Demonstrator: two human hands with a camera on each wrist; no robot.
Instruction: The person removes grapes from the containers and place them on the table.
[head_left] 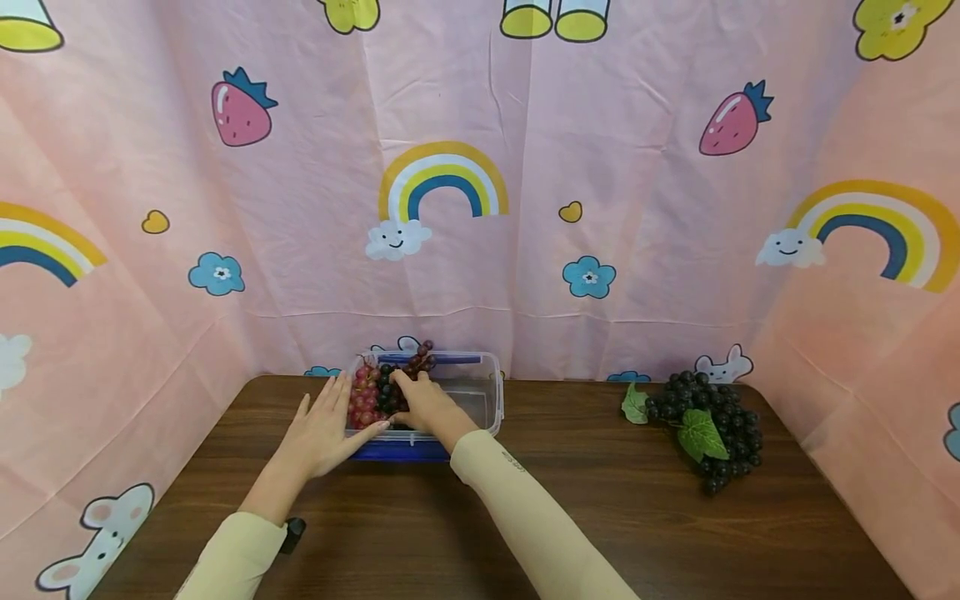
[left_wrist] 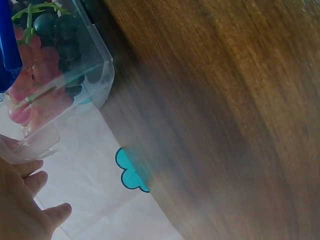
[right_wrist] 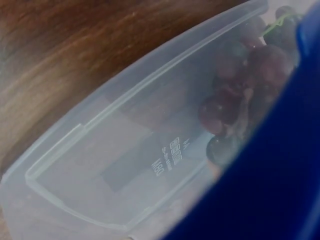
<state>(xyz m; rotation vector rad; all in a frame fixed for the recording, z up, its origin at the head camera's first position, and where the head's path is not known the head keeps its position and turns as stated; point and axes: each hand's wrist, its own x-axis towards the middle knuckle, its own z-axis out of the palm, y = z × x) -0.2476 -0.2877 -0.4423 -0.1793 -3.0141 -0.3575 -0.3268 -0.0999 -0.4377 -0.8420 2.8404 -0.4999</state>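
Observation:
A clear plastic box (head_left: 491,392) with blue clips stands at the back of the table. Inside, on its left, lies a bunch of pinkish-red grapes (head_left: 363,396), and beside it a bunch of black grapes (head_left: 385,390). A bunch of dark red grapes (head_left: 422,360) lies right of these, its top end rising over the back rim. My right hand (head_left: 429,407) reaches into the box and grips the dark red bunch, partly hiding it. My left hand (head_left: 318,429) rests against the box's left end with straight, spread fingers, thumb along the front rim.
A large bunch of black grapes (head_left: 723,425) with green leaves lies at the table's right. The box's blue front clip (head_left: 401,451) faces me. Behind the dark wooden table (head_left: 600,517) hangs a pink patterned cloth (head_left: 315,208).

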